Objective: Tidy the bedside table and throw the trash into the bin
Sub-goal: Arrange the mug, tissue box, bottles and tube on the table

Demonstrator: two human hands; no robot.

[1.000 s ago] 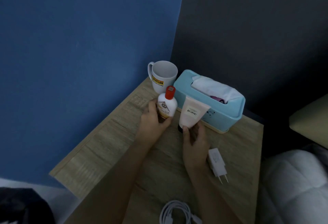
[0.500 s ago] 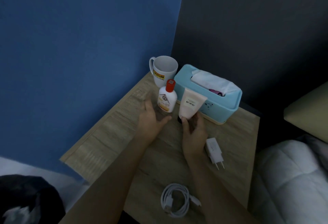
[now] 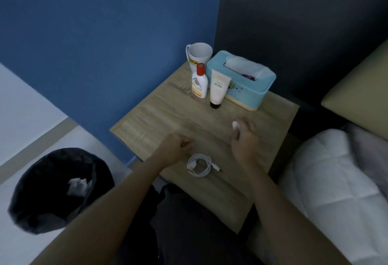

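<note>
My right hand (image 3: 244,139) grips a white charger plug (image 3: 235,126) just above the wooden bedside table (image 3: 151,113); motion blur hides most of the plug. With its fingers curled and nothing in it, my left hand (image 3: 176,149) hovers left of a coiled white cable (image 3: 199,165) near the front edge. At the back stand a white lotion bottle with a red cap (image 3: 199,83) and a cream tube (image 3: 218,87), cap down. The tube leans on a light blue tissue box (image 3: 255,94). Behind the bottle is a white mug (image 3: 198,55).
A black-lined bin (image 3: 42,193) with crumpled white paper inside sits on the floor at lower left. The blue wall runs along the table's left side, a dark wall behind it. A bed with a white pillow (image 3: 336,180) borders the right.
Both hands have let go of the bottle and the tube and pulled back toward me. My right hand has picked up the charger plug. The view has tilted down, showing the bin.
</note>
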